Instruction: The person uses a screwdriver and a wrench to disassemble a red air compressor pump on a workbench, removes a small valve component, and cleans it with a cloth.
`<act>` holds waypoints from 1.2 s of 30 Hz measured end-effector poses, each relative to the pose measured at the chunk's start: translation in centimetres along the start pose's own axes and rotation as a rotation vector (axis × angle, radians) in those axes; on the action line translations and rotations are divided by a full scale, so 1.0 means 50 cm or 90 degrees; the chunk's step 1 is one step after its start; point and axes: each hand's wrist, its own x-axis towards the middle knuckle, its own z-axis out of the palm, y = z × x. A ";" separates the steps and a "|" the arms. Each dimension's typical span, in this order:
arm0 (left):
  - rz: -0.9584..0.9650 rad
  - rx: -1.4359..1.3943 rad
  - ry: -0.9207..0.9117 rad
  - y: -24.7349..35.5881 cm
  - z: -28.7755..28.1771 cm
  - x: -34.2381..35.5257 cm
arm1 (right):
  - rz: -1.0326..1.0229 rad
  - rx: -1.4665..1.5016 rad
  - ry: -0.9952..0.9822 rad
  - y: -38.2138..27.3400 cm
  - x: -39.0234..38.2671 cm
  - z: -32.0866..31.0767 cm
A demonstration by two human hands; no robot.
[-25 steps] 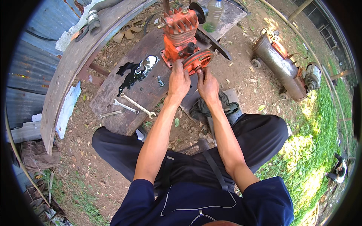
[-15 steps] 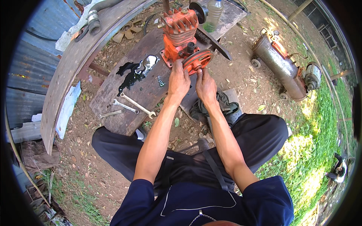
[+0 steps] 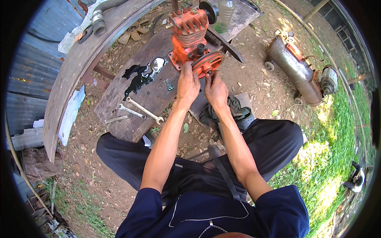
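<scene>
An orange-red air compressor pump [image 3: 189,33] with cooling fins stands on a worn wooden bench [image 3: 158,107]. On its near side is a spoked orange pulley [image 3: 214,59]. My left hand [image 3: 187,85] grips the pulley's left rim, its fingertips partly hidden behind the wheel. At the pulley's hub, my right hand [image 3: 216,90] pinches with thumb and fingers. Something small and dark shows there, too small to name. To the left, dark oil [image 3: 139,79] is spilled on the wood. Several wrenches [image 3: 137,109] lie at the bench's near left end.
A clear plastic bottle [image 3: 225,16] and a dark flat bar [image 3: 228,47] are beside the pump. Grey-green cloth [image 3: 230,111] lies near my right knee. A rusty air tank [image 3: 295,71] with small wheels rests on the ground at right. A curved plank [image 3: 71,67] stands left.
My right hand's fingers have shifted slightly at the pulley's hub, with thumb and fingers a little farther apart. My left hand stays at the pulley's rim.
</scene>
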 end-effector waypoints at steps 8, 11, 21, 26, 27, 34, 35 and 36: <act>-0.004 -0.004 0.000 -0.002 -0.002 -0.001 | 0.035 -0.030 -0.020 -0.012 0.003 -0.009; 0.001 -0.008 0.002 -0.003 0.002 0.001 | 0.027 -0.053 -0.027 -0.005 0.009 -0.009; -0.006 0.002 -0.014 -0.001 -0.003 0.001 | 0.067 0.009 -0.015 -0.028 -0.005 -0.014; 0.013 0.003 -0.003 -0.003 -0.001 0.001 | 0.032 -0.015 -0.017 -0.016 0.008 -0.011; 0.011 0.004 -0.002 -0.005 -0.001 0.000 | 0.037 -0.013 -0.024 -0.019 0.009 -0.013; -0.001 -0.003 -0.005 -0.002 -0.002 -0.001 | 0.050 0.000 -0.040 -0.011 0.010 -0.008; -0.001 -0.006 -0.007 -0.003 -0.001 0.000 | 0.048 -0.004 -0.029 -0.016 0.007 -0.010; 0.002 -0.006 -0.004 -0.005 -0.001 0.000 | 0.045 -0.008 -0.017 -0.019 0.005 -0.011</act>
